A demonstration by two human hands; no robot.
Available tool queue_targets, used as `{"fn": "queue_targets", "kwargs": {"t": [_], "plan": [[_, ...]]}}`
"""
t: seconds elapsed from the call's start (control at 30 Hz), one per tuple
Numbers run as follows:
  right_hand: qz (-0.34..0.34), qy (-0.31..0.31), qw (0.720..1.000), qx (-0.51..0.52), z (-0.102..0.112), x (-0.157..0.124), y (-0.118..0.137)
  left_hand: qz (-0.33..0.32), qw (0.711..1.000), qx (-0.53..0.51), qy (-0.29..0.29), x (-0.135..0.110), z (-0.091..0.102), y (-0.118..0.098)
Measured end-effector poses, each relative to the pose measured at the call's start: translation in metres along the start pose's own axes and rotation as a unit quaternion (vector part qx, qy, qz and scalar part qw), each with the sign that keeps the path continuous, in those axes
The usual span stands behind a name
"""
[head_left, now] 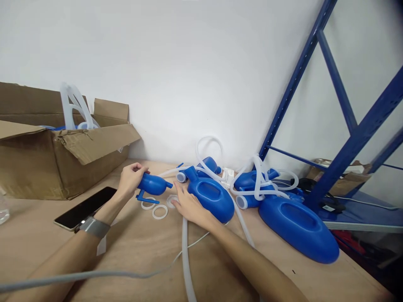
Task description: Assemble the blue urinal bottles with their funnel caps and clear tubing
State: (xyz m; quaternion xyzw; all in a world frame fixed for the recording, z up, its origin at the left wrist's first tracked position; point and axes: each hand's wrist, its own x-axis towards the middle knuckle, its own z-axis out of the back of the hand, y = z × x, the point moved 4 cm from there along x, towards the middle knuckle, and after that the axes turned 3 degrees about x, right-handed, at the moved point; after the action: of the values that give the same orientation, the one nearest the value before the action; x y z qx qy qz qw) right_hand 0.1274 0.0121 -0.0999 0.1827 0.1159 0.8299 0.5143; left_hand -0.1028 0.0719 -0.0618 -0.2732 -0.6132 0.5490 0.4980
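I am gripping a blue nozzle [153, 184] in my left hand [130, 178], with my fingers closed round its back end. I am holding it just above the table [141, 256], left of the bottle [210, 195]. My right hand [189, 205] is lying open and flat against the bottle's near left side, its fingertips reaching a white ring [171, 201]. Two more rings [160, 212] are lying left of the bottle, below the nozzle. A phone [85, 207] is lying farther left, with a box [56, 163] behind it. A tube [185, 251] is running from the bottle toward me.
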Motion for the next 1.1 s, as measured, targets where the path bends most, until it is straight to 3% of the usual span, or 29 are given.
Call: {"fn": "queue_targets", "kwargs": {"t": [0.2,0.5,0.7,0.83,0.93,1.0,1.1], "plan": [[0.040,-0.059,0.997,-0.035,-0.014,-0.002,0.001,0.021,0.999,-0.026,-0.013,-0.006,-0.005,0.002],[0.104,-0.163,0.981,0.029,0.003,-0.002,0.005,0.021,0.997,-0.066,0.020,-0.029,-0.018,0.001],[0.147,-0.081,0.980,0.111,0.015,-0.003,0.008,0.007,0.992,-0.080,0.095,-0.049,-0.034,-0.002],[0.145,-0.098,0.966,0.192,0.040,-0.003,0.003,0.068,0.973,-0.176,0.136,-0.046,-0.033,0.001],[0.095,-0.121,0.955,0.254,0.069,-0.005,-0.007,0.054,0.986,-0.029,0.156,-0.033,-0.024,0.008],[0.054,-0.136,0.949,0.278,0.088,-0.009,-0.016,0.011,0.978,0.112,0.177,-0.026,-0.018,0.014],[0.006,-0.150,0.936,0.318,0.110,-0.018,-0.029,-0.081,0.912,0.298,0.271,-0.025,-0.017,0.028]]}}
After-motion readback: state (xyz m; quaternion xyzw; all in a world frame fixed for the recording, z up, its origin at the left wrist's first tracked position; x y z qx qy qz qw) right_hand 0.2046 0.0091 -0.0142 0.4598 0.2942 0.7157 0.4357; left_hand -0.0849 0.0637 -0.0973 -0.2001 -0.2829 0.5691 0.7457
